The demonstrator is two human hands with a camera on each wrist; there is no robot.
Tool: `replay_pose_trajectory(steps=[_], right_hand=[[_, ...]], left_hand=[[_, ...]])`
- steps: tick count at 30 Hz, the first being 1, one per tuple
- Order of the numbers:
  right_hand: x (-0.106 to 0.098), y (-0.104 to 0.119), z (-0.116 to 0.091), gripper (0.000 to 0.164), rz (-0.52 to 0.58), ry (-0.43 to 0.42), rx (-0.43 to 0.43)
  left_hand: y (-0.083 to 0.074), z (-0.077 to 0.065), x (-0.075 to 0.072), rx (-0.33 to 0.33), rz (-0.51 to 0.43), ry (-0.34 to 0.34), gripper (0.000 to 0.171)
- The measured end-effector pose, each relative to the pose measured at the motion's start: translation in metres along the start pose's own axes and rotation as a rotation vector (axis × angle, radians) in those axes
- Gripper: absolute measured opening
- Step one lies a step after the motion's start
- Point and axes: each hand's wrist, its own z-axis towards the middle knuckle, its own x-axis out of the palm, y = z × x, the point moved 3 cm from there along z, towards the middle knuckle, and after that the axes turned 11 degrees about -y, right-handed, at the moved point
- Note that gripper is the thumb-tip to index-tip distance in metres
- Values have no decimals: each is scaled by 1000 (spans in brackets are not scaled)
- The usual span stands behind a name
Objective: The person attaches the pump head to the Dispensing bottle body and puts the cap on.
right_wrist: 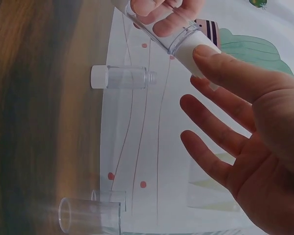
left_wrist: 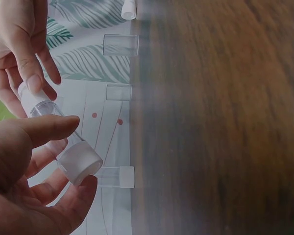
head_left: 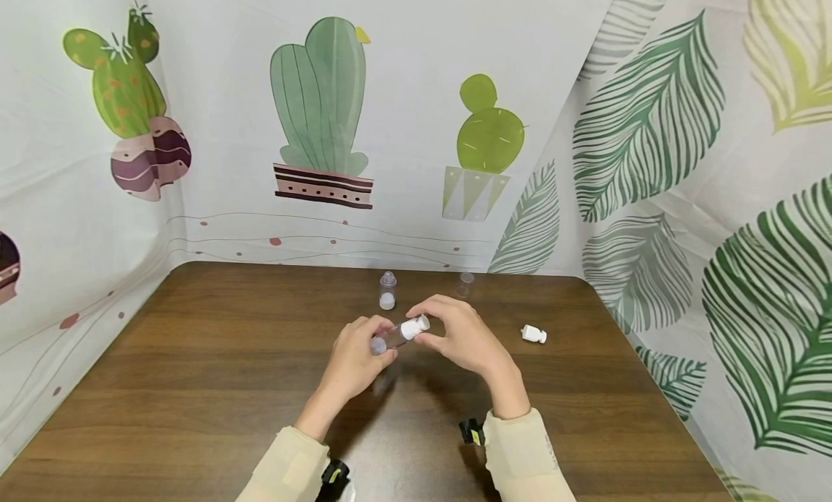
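In the head view my left hand (head_left: pixel 357 354) grips a clear bottle (head_left: pixel 393 337) by its lower body. The bottle is tilted, with its white base (left_wrist: pixel 81 162) showing between the left thumb and fingers (left_wrist: pixel 83 196). My right hand (head_left: pixel 464 336) pinches the white top (right_wrist: pixel 193 51) at the bottle's other end between thumb and index finger. Its other fingers (right_wrist: pixel 210 127) are spread, as the right wrist view shows. Another clear bottle (head_left: pixel 388 291) with a white base stands upright behind the hands, its narrow neck bare.
A white pump top (head_left: pixel 534 334) lies on its side at the right. Two clear cylindrical covers, a larger one (right_wrist: pixel 90 215) and a smaller-looking one (right_wrist: pixel 110 198), stand on the brown wooden table (head_left: pixel 227 357). A printed cloth (head_left: pixel 416 126) hangs behind the table.
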Motion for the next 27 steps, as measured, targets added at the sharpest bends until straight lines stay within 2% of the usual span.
replay_pose_trajectory(steps=[14, 27], right_hand=[[1, 0, 0, 25, -15, 21, 18], [3, -1, -1, 18, 23, 12, 95]], left_hand=[[0, 0, 0, -5, 3, 5, 31], [-3, -2, -1, 21, -13, -24, 33]])
